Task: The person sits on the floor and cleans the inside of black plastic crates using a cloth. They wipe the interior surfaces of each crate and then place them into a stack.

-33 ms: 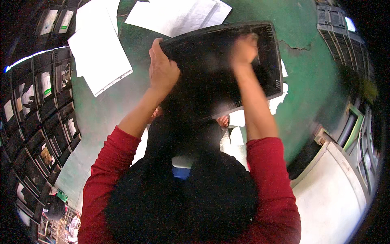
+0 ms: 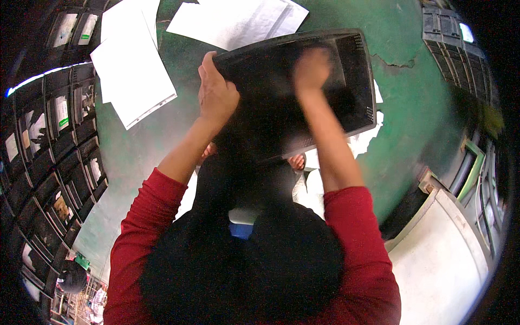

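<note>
A black plastic crate (image 2: 352, 103) with small holes near its corners is held tilted in front of me, its dark hollow facing me. My left hand (image 2: 218, 100) is closed on its left rim, the thumb side upward. Over the inside of the crate is my right hand (image 2: 312, 69), smeared by motion; whether its fingers hold anything cannot be made out. Much of the crate's lower left is lost in shadow.
White paper sheets (image 2: 135, 81) lie on the green floor (image 2: 401, 108) at the left, with more sheets (image 2: 233, 24) beyond the crate. Stacked black crates (image 2: 59, 141) line the left side. A pale curved panel (image 2: 441, 244) stands at the right. My bare toes (image 2: 296, 161) show below the crate.
My right hand has moved left across the inside of the crate, its forearm swinging with it. My left hand and the crate have hardly moved.
</note>
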`<state>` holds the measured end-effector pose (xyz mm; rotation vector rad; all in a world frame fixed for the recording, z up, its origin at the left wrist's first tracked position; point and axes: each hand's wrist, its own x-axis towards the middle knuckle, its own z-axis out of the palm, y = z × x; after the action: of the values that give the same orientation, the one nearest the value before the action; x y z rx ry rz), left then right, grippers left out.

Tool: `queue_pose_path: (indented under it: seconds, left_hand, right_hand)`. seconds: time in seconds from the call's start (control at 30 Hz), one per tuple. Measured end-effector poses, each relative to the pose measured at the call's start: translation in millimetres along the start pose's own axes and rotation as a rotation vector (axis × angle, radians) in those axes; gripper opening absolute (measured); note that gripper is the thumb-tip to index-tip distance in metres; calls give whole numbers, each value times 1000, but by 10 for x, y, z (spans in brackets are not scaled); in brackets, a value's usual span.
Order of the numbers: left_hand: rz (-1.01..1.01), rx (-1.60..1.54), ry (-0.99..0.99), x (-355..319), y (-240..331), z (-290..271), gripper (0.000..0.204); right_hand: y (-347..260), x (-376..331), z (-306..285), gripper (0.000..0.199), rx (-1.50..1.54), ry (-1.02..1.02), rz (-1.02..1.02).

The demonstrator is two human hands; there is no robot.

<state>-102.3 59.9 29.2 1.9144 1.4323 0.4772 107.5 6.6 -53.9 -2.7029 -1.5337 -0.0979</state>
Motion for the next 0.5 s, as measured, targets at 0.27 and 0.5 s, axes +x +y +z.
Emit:
queue_pose_path:
  seconds: [0.27,0.5]
  left_hand:
    - [111,33,-53,229,-68,-94,62]
    - [250,33,-152,390,-115,-76,64]
  right_hand:
    - [-303,-262,-101,34,177,-294,-535]
    - [834,75,-157,26,-87,-421,186]
